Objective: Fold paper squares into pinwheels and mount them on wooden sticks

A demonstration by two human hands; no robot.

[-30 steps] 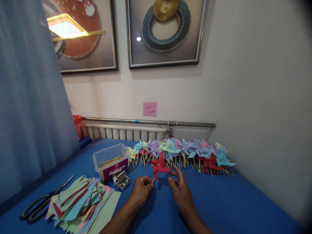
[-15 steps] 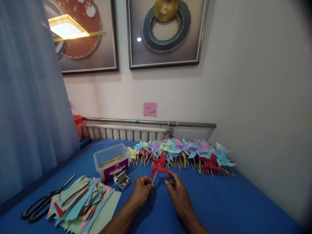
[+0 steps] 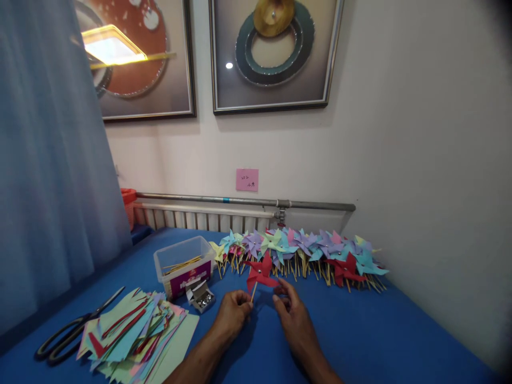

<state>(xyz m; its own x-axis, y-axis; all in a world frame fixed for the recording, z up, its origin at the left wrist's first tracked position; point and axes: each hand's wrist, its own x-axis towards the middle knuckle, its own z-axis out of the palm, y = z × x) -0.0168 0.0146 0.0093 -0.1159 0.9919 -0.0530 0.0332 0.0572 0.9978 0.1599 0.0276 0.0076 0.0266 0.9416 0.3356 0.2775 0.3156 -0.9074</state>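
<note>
A red paper pinwheel [image 3: 260, 272] with a silvery pin at its centre stands upright on a thin wooden stick. My left hand [image 3: 235, 311] pinches that stick near its lower end. My right hand [image 3: 290, 309] is beside the pinwheel's right blade, fingers curved and apart, holding nothing; whether a fingertip touches the blade I cannot tell. Left of my left hand lies a small open box of metal pins [image 3: 201, 296]. Behind it is a clear plastic tub [image 3: 182, 266] with wooden sticks inside.
Many finished pinwheels [image 3: 304, 248] in mixed colours lie in a long row at the back of the blue-covered table [image 3: 384, 330]. Cut coloured paper [image 3: 138, 336] is heaped front left, next to large black-handled scissors [image 3: 76, 328]. A blue curtain [image 3: 52, 149] hangs at left.
The red pinwheel's blades have turned slightly on the stick. My right hand has shifted a little to the right; my left hand keeps its grip.
</note>
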